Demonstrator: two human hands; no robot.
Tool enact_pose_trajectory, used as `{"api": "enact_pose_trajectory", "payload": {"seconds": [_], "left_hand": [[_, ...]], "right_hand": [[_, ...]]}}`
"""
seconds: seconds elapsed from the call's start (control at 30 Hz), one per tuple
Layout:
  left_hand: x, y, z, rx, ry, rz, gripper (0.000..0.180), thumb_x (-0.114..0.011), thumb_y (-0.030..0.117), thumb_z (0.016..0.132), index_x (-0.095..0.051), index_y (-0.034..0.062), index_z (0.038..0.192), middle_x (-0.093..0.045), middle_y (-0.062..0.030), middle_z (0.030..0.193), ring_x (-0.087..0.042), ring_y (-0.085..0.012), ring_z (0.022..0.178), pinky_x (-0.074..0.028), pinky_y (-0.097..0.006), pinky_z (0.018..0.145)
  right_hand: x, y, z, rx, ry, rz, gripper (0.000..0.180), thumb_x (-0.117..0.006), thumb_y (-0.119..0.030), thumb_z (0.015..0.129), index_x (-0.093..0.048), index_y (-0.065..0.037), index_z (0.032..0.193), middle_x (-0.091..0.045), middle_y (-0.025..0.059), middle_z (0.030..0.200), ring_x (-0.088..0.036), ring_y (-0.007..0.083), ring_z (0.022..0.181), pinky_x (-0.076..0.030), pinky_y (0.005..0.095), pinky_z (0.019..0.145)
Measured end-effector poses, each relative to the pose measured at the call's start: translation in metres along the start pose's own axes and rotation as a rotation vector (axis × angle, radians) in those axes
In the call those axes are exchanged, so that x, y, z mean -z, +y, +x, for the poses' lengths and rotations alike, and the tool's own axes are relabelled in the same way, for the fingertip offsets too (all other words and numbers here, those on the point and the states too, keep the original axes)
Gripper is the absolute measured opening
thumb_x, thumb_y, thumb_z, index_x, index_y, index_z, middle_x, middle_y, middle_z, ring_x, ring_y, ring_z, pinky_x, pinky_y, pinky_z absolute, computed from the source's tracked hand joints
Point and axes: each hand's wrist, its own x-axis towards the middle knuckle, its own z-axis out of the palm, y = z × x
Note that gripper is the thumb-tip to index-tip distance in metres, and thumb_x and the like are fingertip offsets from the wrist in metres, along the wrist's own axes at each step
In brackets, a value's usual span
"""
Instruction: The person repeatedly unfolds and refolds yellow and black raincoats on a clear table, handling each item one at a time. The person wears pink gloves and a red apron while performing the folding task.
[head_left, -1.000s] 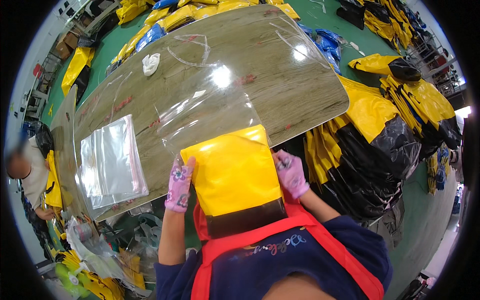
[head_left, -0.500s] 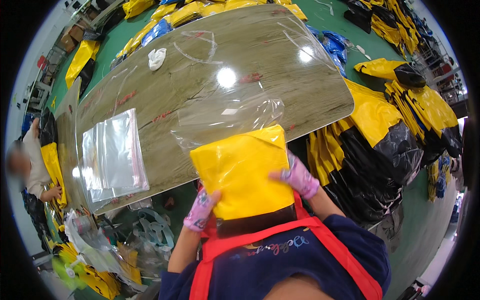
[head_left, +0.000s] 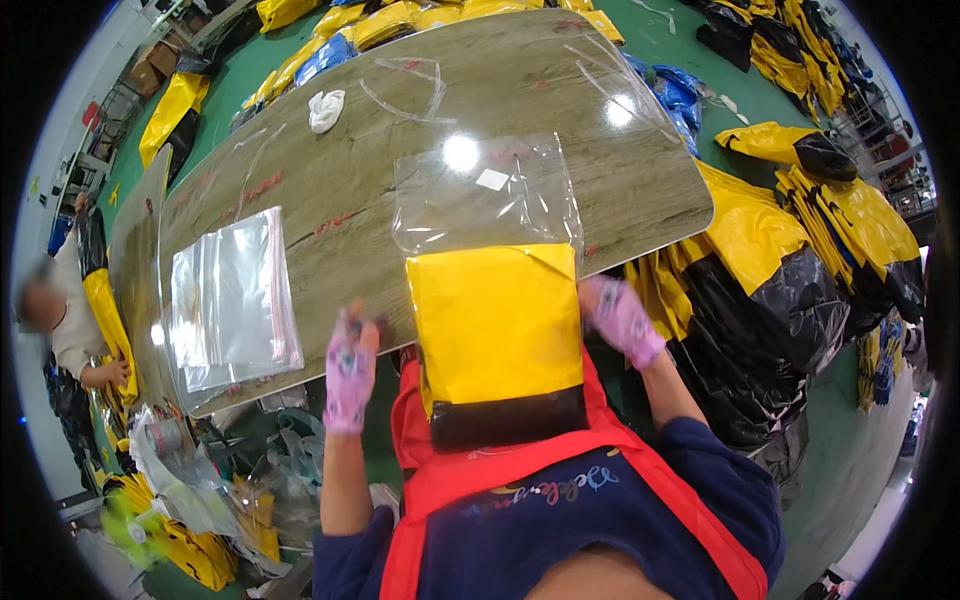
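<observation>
A folded yellow and black bundle [head_left: 497, 325] lies at the table's near edge, its black end against my red apron [head_left: 520, 463]. A clear plastic bag [head_left: 490, 190] extends beyond the bundle's far side, flat on the table; how far it wraps the bundle is hard to make out. My left hand [head_left: 350, 372], in a pink patterned fingerless glove, is off the bundle to its left, fingers apart and slightly blurred. In a matching glove, my right hand [head_left: 622, 318] is beside the bundle's right edge, fingers loosely stretched; whether they touch it is unclear.
A stack of clear plastic bags [head_left: 232, 300] lies on the left of the wood-grain table [head_left: 340, 255]. Farther back sits a crumpled white wad [head_left: 325, 111]. Yellow and black pieces [head_left: 760, 300] hang at the right. A person [head_left: 75, 310] is at the far left.
Both hands have let go of the bundle and moved outward. The bundle now lies straighter, and the clear bag beyond it has flattened out.
</observation>
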Motion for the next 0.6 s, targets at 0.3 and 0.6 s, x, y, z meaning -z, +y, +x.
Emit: {"api": "enact_pose_trajectory", "payload": {"seconds": [0.3, 0.6], "left_hand": [[-0.056, 0.023, -0.031, 0.256, -0.244, -0.458, 0.036, -0.067, 0.012, 0.086, -0.057, -0.0007, 0.119, -0.065, -0.006, 0.106, -0.061, -0.0146, 0.092, -0.049, -0.027, 0.083], [-0.043, -0.009, -0.101, 0.197, -0.403, -0.295, 0.055, -0.074, 0.014, 0.08, -0.05, 0.001, 0.128, -0.061, -0.0096, 0.12, -0.057, -0.0175, 0.109, -0.045, -0.031, 0.093]], "right_hand": [[0.023, -0.097, -0.006, -0.693, 0.001, 1.307, 0.049, -0.072, -0.015, 0.081, -0.053, -0.001, 0.125, -0.063, 0.0073, 0.115, -0.059, 0.0146, 0.1, -0.048, 0.0295, 0.088], [-0.001, -0.11, -0.036, -0.558, 0.082, 1.132, 0.064, -0.068, -0.017, 0.085, -0.038, -0.003, 0.139, -0.055, 0.0082, 0.127, -0.05, 0.0176, 0.119, -0.039, 0.0305, 0.101]]}}
